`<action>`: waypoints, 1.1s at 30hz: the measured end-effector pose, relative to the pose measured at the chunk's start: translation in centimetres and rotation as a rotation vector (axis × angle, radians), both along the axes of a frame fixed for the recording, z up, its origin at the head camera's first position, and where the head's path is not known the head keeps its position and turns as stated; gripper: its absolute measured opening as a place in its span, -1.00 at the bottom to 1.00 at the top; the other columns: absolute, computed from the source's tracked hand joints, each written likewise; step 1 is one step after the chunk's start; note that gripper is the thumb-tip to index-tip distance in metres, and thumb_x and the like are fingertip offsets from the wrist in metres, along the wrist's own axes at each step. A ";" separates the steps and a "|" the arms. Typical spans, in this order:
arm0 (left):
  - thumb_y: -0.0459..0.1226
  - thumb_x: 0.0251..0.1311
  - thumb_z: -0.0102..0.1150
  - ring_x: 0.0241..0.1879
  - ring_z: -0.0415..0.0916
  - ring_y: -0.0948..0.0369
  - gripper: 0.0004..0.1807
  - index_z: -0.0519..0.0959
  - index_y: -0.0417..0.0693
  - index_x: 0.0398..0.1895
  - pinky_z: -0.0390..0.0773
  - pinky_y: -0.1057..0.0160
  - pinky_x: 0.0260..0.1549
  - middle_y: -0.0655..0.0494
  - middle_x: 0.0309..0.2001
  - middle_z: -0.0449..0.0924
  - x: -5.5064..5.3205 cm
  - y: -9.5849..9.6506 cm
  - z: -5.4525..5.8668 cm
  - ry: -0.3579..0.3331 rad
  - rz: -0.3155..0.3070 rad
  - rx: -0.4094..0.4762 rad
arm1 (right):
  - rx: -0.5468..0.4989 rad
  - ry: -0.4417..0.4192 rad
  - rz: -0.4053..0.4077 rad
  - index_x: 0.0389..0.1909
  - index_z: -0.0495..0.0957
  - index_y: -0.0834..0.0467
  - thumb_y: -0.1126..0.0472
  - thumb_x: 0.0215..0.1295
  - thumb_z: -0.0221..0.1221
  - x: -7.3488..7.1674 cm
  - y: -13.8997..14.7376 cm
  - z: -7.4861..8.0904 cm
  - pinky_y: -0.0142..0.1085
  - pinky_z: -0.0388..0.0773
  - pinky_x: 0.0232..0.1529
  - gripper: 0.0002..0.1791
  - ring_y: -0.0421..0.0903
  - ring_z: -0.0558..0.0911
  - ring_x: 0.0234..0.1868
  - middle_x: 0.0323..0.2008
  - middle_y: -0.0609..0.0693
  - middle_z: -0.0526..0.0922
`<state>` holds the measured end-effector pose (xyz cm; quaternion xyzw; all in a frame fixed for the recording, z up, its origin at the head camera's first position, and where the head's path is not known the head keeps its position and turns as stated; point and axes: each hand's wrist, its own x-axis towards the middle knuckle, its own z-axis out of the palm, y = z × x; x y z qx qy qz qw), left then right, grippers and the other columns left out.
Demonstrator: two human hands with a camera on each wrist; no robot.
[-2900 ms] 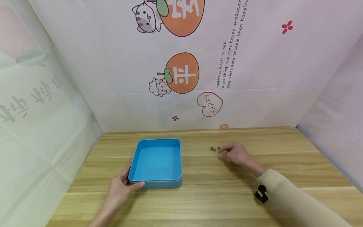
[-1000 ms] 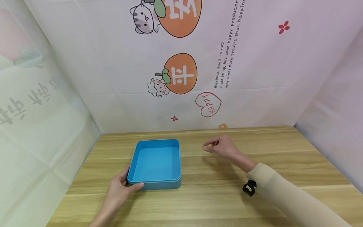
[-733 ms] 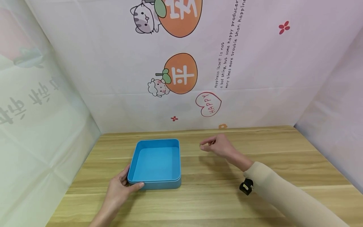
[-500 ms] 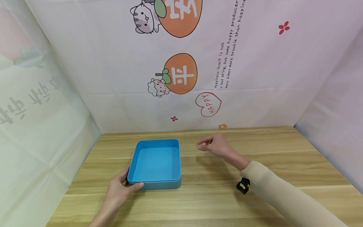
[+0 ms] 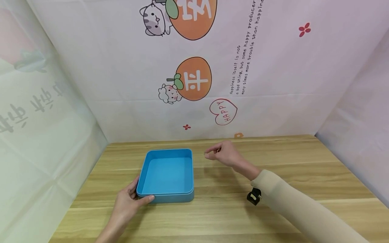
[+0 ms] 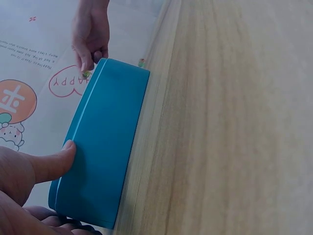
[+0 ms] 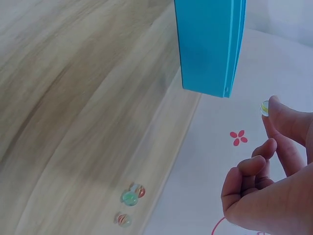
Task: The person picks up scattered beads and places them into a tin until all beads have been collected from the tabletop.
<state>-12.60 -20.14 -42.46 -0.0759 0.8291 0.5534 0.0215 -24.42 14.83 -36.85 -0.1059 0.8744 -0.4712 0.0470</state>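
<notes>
A blue open-topped box (image 5: 168, 197) stands on the table, and no object shows on its floor. My left hand (image 5: 126, 202) grips its near left corner; in the left wrist view the thumb lies on the front wall. Between thumb and index finger of my right hand (image 5: 226, 154) is a clear glass marble (image 7: 264, 108) with a yellow-green swirl. That hand is above the table, just right of the box and apart from it. Several more marbles (image 7: 129, 198) lie on the table in the right wrist view; the right hand hides them from the head view.
The wood-grain table (image 5: 231, 209) runs back to a white printed cloth (image 5: 273, 111). Similar cloth hangs at the left and right sides. A small black device (image 5: 254, 196) is strapped at the right wrist, by the beige sleeve (image 5: 291, 195).
My right hand has gone from the marbles on the table, lifted one in a pinch, and moved left toward the box. The left hand and the box have stayed where they were.
</notes>
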 end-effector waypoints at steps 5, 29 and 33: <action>-0.33 0.12 0.62 0.52 0.13 -0.25 0.16 0.04 -0.37 0.65 0.40 -0.09 0.35 -0.40 0.58 0.05 0.0 0.0 0.0 0.003 0.001 0.005 | 0.000 0.015 0.016 -0.09 0.84 0.20 0.21 0.32 0.47 0.0 -0.7 0.3 -0.32 0.28 -0.47 -0.80 -0.07 0.42 -0.38 -0.43 -0.01 0.54; -0.34 0.12 0.62 0.51 0.15 -0.25 0.15 0.05 -0.39 0.64 0.41 -0.11 0.34 -0.41 0.57 0.07 0.1 0.1 0.0 0.016 0.000 -0.018 | -0.061 0.022 0.065 -0.17 0.86 0.12 0.19 0.32 0.48 0.1 -4.3 1.3 -0.30 0.36 -0.41 -0.87 -0.03 0.48 -0.34 -0.42 0.00 0.60; -0.34 0.12 0.62 0.52 0.14 -0.26 0.15 0.05 -0.39 0.64 0.41 -0.11 0.35 -0.40 0.57 0.06 0.1 0.1 0.0 0.017 -0.001 -0.009 | -0.062 0.026 0.080 -0.18 0.86 0.13 0.19 0.33 0.48 0.2 -5.0 1.5 -0.30 0.32 -0.42 -0.87 -0.02 0.47 -0.33 -0.43 0.01 0.58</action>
